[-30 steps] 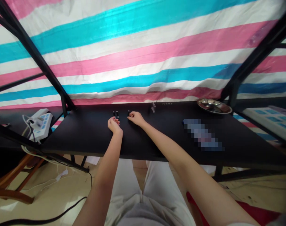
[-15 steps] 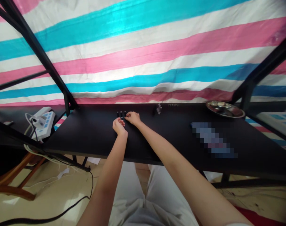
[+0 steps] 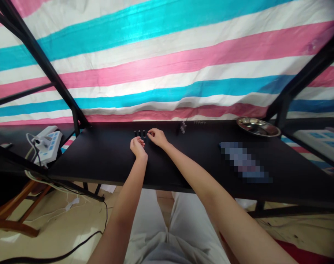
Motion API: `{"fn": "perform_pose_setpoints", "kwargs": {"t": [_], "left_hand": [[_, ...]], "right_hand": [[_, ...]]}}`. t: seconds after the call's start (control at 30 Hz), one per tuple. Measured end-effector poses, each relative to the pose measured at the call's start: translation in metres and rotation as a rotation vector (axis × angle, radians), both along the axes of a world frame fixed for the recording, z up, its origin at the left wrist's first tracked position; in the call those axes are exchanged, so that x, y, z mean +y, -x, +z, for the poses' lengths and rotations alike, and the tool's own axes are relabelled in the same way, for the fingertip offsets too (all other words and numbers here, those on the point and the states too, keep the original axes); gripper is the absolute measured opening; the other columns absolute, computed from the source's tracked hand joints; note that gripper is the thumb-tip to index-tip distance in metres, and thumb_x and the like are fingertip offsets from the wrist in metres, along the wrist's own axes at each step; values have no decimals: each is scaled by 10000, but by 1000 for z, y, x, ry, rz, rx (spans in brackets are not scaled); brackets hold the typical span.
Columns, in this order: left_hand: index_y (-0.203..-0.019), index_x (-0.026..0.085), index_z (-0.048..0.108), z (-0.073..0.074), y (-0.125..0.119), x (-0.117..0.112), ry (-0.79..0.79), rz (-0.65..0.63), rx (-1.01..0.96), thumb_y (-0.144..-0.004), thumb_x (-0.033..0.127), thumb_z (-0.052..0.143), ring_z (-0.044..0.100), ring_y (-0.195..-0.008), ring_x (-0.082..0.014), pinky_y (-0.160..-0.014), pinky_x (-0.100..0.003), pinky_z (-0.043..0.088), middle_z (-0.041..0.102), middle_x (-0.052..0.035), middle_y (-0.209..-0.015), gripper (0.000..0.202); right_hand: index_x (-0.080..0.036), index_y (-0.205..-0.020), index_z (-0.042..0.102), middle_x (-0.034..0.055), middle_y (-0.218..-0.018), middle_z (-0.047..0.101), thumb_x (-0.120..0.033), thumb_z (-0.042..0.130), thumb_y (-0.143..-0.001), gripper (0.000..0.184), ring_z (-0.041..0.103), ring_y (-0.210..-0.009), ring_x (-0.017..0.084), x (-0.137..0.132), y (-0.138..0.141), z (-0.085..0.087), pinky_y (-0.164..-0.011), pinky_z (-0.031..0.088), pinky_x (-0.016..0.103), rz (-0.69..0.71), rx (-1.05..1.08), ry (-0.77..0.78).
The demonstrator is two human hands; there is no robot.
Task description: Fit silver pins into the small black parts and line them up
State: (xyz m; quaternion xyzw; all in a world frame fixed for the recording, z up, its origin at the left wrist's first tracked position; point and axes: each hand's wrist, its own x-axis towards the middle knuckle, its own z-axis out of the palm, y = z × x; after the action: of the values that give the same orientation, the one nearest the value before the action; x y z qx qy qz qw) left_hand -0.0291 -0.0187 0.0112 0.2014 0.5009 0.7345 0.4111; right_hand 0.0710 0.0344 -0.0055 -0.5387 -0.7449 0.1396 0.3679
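Note:
Three small dark upright cylinders [image 3: 139, 133] with pale tops stand in a short row on the black table [image 3: 101, 154]. My left hand [image 3: 138, 147] is just in front of the row, its fingers curled in; whatever they hold, if anything, is hidden. To the right of the row is my right hand [image 3: 158, 138], thumb and forefinger pinched together close to the rightmost cylinder. Something dark may be at that pinch, but it is too small to name.
Farther back are a small cluster of clear pieces [image 3: 183, 127] and a row of tiny pale pieces [image 3: 200, 123]. A metal dish [image 3: 259, 135] sits at the back right, with a blurred blue item [image 3: 244, 161] nearer. A power strip [image 3: 52, 146] lies left, beyond the frame post [image 3: 64, 93].
My right hand has drawn slightly to the right, widening the gap between its fingertips and the rightmost cylinder. My left hand keeps about the same place. The view has shifted a little.

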Motion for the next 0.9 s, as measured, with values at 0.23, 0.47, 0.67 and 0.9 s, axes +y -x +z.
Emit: {"fn": "perform_pose_setpoints", "kwargs": {"t": [0.23,0.47,0.67,0.9], "left_hand": [[-774,168,537,-4,-19,-20,-274,-285,676,-813,277,404,483,-550,-87,-562,-209,395,498,19,-596,176],[-1289,182,373,-4,-54,-20,-386,-665,1646,-808,208,444,512,-939,-190,-819,-327,397,578,-74,-1050,487],[-1399,179,203,-4,-95,4,-181,-593,1873,-852,266,405,466,-1002,-236,-814,-367,374,518,-112,-1140,589],[-1387,212,261,-17,-117,25,-144,-553,1962,-861,187,355,462,-1006,-259,-817,-414,362,497,-117,-1180,534]], "right_hand": [[-182,-796,578,35,-722,565,-325,410,-841,225,494,-655,150,-23,-70,9,-702,397,301,-221,241,-457],[-162,-801,566,45,-712,560,-267,428,-762,178,504,-707,183,-18,-134,-22,-714,402,321,-674,290,-232],[-141,-911,615,109,-890,599,-217,476,-701,262,523,-842,228,-15,-137,-28,-750,383,344,-706,56,75],[-143,-960,634,133,-955,595,-262,493,-739,288,516,-927,256,-17,-136,-26,-782,367,359,-681,-69,150]]}}
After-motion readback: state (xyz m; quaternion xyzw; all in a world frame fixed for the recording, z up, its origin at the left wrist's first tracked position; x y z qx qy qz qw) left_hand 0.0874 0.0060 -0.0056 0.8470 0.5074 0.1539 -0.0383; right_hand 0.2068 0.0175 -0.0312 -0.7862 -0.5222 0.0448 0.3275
